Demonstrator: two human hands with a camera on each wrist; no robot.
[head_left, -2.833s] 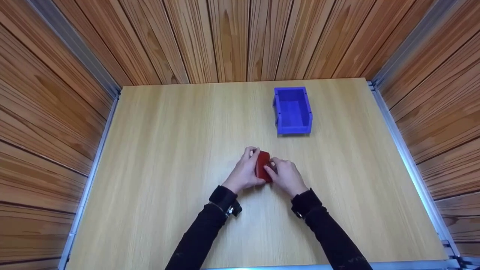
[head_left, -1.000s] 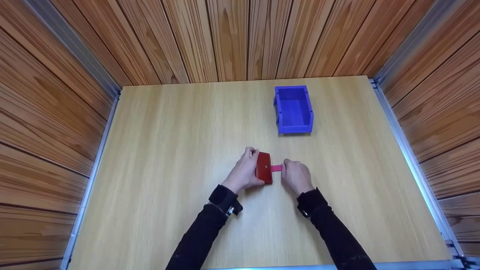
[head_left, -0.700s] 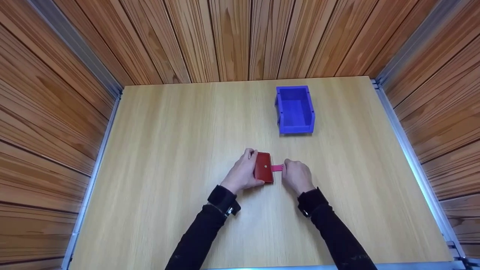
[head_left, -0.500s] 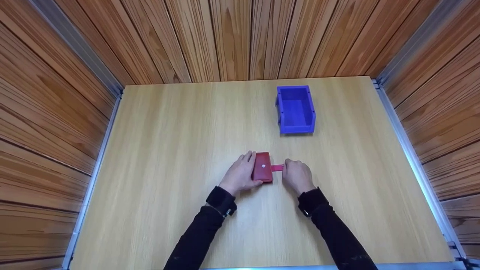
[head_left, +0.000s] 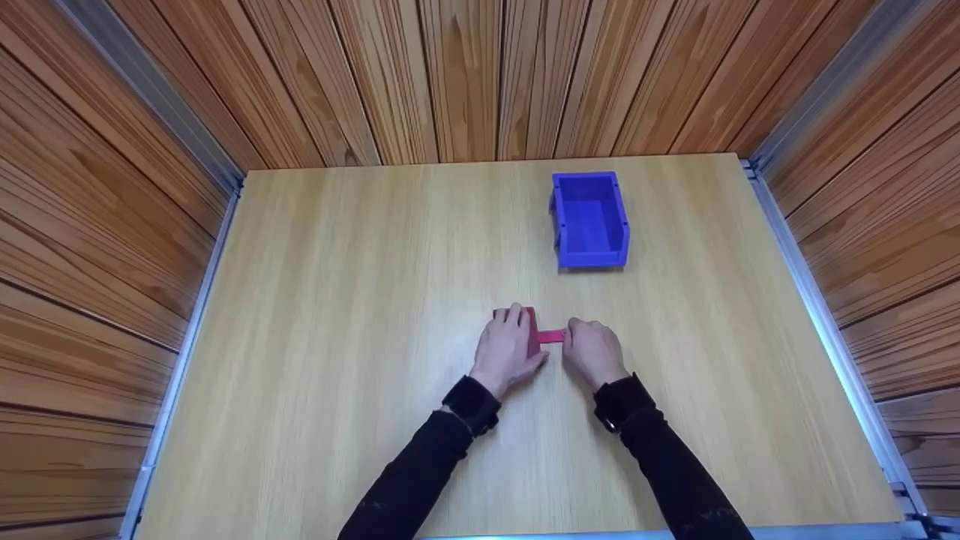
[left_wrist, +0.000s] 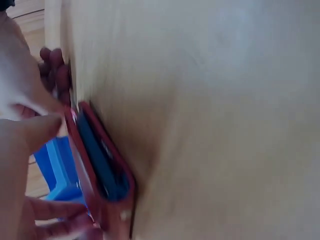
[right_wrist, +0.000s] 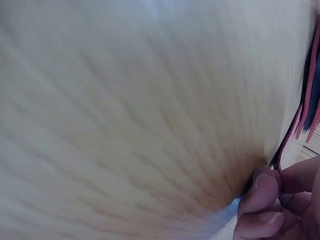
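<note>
A small red wallet (head_left: 533, 330) with a metal snap and a pink strap (head_left: 551, 336) lies near the table's middle. My left hand (head_left: 507, 349) rests across its top with extended fingers, covering most of it. Between the red covers (left_wrist: 82, 155), the left wrist view shows a dark blue inside. To the right, my right hand (head_left: 595, 352) pinches the strap's free end, its fingers curled; the right wrist view has this hand (right_wrist: 275, 205) low on the table, with the wallet's layered edge (right_wrist: 314, 75) beside it.
A blue open-front bin (head_left: 591, 221) stands on the wooden table (head_left: 360, 300), beyond the hands and slightly right. Wood-panelled walls (head_left: 465, 82) and metal rails (head_left: 817, 300) enclose the table.
The right hand has drawn the strap out rightward and keeps it pinched. The wallet has tipped from its edge to lie flatter; my left hand has shifted from its left side onto its top.
</note>
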